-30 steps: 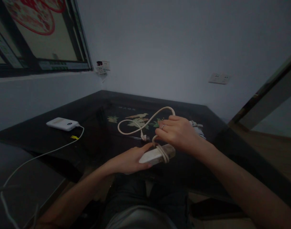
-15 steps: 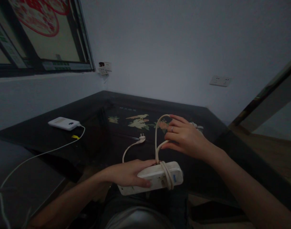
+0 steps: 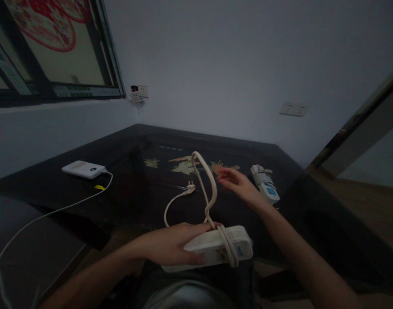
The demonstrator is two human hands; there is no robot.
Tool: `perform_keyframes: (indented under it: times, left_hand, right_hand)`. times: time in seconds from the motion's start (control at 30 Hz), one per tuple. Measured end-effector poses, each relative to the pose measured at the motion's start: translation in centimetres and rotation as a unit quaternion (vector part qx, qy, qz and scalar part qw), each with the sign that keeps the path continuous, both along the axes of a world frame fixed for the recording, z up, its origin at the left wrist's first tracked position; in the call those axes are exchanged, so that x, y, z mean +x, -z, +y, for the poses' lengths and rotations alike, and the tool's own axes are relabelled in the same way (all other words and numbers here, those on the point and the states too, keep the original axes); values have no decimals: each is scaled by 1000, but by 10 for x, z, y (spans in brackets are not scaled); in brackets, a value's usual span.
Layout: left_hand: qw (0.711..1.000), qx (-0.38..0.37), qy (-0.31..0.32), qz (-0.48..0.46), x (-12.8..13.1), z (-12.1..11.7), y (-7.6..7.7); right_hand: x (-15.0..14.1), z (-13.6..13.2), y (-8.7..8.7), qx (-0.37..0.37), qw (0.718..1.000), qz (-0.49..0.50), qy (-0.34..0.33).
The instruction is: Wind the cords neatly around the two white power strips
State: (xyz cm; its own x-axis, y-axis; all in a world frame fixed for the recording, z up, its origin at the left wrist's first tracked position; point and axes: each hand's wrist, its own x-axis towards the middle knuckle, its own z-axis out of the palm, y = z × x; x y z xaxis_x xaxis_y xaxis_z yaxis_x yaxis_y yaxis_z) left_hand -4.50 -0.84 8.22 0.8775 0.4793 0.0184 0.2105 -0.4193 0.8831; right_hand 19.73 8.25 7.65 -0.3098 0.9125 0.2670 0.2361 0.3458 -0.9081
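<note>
My left hand [image 3: 175,243] grips a white power strip [image 3: 217,246], thumb across its socket face, near the table's front edge. Several turns of the strip's cream cord [image 3: 230,246] wrap around its right part. From them a doubled loop of cord [image 3: 213,184] stands up over the table, held by neither hand. My right hand [image 3: 236,184] hovers to the right of that loop, fingers loosely bent and holding nothing. The cord's plug [image 3: 190,187] lies on the table with its prongs pointing away from me.
On the right of the dark table [image 3: 125,146] lies another power strip [image 3: 266,184] with its cord wound round it. A white power bank-like device [image 3: 83,169] with a thin cable is at left. Wall sockets [image 3: 293,109] are behind.
My right hand has let go of the cord loop and drawn back slightly down, uncovering the second power strip. The loop has tipped left. My left hand keeps its grip.
</note>
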Motion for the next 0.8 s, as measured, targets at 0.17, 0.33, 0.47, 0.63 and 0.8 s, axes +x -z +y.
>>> perform_keyframes:
  times: [0.17, 0.33, 0.47, 0.63, 0.8]
  left_hand:
    - [1000, -6, 11, 0, -1, -4, -9]
    - [1000, 4, 14, 1, -6, -6, -27]
    - [999, 35, 15, 18, -15, -6, -37]
    - [990, 116, -41, 72, -25, 9, -45]
    - [956, 271, -95, 56, -18, 51, -64]
  right_hand:
    - [-36, -9, 54, -193, 961, -119, -157]
    - [-55, -2, 53, -245, 950, -101, -164]
    - [-41, 36, -7, -160, 975, -101, -116]
    - [-12, 70, -131, 77, 989, -129, 5]
    - [12, 56, -231, 302, 925, -177, 147]
